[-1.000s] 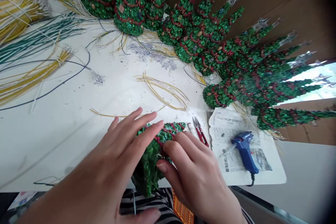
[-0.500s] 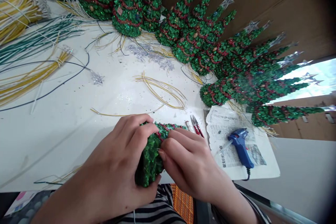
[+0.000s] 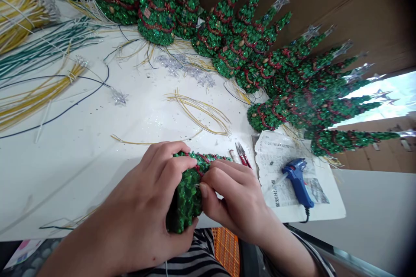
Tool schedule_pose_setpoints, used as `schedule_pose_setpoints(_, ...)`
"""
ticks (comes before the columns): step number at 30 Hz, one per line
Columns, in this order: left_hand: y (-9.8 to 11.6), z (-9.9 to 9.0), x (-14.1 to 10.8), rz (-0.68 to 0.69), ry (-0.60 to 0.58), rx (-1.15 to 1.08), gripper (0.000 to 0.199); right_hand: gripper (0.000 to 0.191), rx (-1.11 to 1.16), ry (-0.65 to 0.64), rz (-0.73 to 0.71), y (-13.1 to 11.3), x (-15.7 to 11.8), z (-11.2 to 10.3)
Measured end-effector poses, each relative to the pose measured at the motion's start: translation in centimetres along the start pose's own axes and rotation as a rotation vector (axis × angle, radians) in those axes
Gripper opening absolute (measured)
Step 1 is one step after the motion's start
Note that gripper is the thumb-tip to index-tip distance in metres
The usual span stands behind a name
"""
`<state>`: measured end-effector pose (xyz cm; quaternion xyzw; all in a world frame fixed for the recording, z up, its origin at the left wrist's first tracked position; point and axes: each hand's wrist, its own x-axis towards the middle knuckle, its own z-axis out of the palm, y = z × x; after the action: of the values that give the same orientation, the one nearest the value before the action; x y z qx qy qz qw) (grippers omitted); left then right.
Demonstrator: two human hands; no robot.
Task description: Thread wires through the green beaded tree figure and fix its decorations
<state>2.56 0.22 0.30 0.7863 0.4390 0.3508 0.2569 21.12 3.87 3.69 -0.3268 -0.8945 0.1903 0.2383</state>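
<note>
A green glittery Christmas tree figurine (image 3: 187, 199) with red garland lies tilted over the table's front edge, its top pointing right. My left hand (image 3: 143, 199) is wrapped round its wide base end, fingers over the top and thumb below. Against the tree's side, my right hand (image 3: 232, 194) is closed, thumb and forefinger pinched together. A tiny pale bit shows at those fingertips, too small to name. Just beyond the right hand lie red-handled thread snips (image 3: 242, 155). Part of the tree is hidden behind both hands.
Several finished-looking trees (image 3: 156, 13) stand along the back and right, some with clear stars. Bundles of yellow wires (image 3: 48, 95) and green wires (image 3: 48, 47) lie left. Loose yellow wires (image 3: 201, 114) and clear stars (image 3: 185, 67) lie mid-table. A blue glue gun (image 3: 299, 181) rests on newspaper (image 3: 276, 151).
The right thumb and forefinger have shifted slightly, and a small pale bit now shows at their tips. My left hand keeps its hold on the tree.
</note>
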Motion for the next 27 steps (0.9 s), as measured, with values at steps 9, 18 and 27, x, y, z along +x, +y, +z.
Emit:
schedule_pose_setpoints(9,0.0,0.2,0.0,0.003,0.001,-0.007,0.048,0.039,-0.034,-0.007,0.016,-0.4,0.2,-0.1)
schedule_pose_setpoints(18,0.0,0.1,0.1,-0.014,-0.019,-0.029,0.049,0.042,-0.092,0.091,-0.023,-0.7,0.2,0.8)
schedule_pose_setpoints(27,-0.1,-0.1,0.1,-0.005,-0.027,-0.028,0.050,0.032,0.002,0.107,0.037,-0.6,0.3,0.9)
